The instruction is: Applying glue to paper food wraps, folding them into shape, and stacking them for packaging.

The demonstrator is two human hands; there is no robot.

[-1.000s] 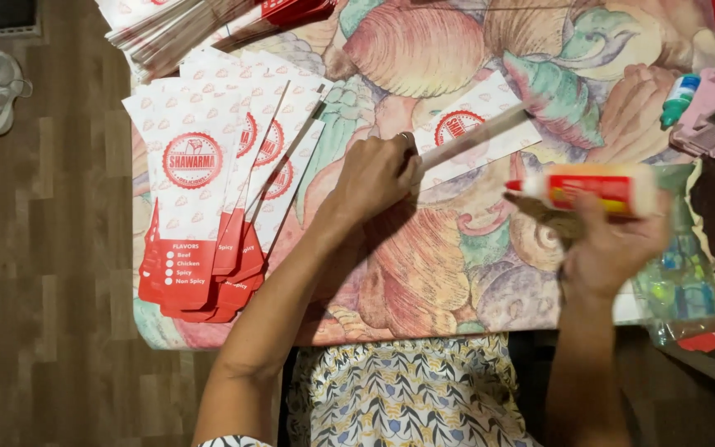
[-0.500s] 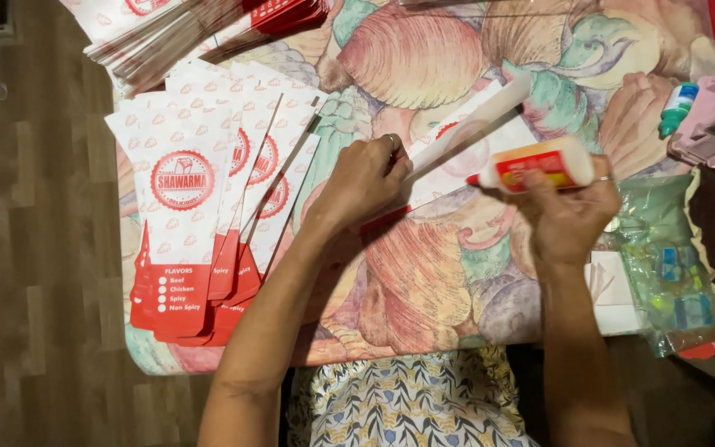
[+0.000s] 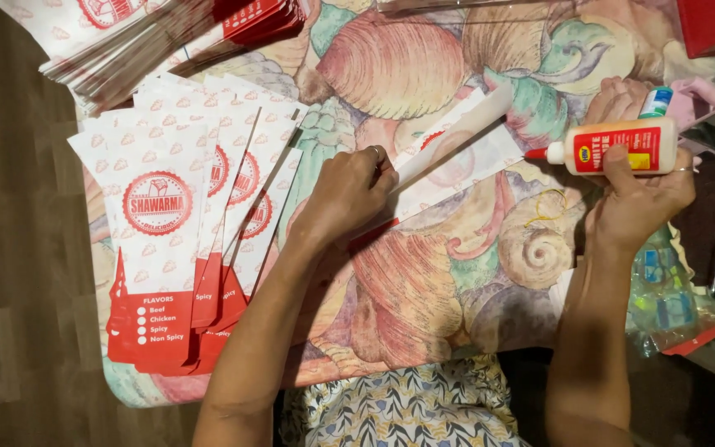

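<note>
- Head camera, nearest to you: your patterned clothing (image 3: 407, 410) shows at the near edge of the table (image 3: 424, 306), which wears a cloth printed with large shells.
- Your left hand (image 3: 345, 194) lies palm down in the middle of the table, its fingers curled and pressing on the near left end of a white and red paper sleeve (image 3: 457, 153); a ring shows on one finger.
- That paper sleeve runs slantwise from your left hand up toward the far right, one long edge folded up.
- Your right hand (image 3: 639, 199) is wrapped around a white glue bottle (image 3: 618, 147) with a red label, held on its side; the red nozzle points left, just beside the sleeve's right end.
- To the left, a fanned row of finished paper sleeves (image 3: 179, 240) lies flat, overlapping.
- At the far left, a thick stack of flat sleeves (image 3: 151, 37) rests on the table's corner.
- At the near right, clear plastic packets (image 3: 664, 302) hang over the table edge.
</note>
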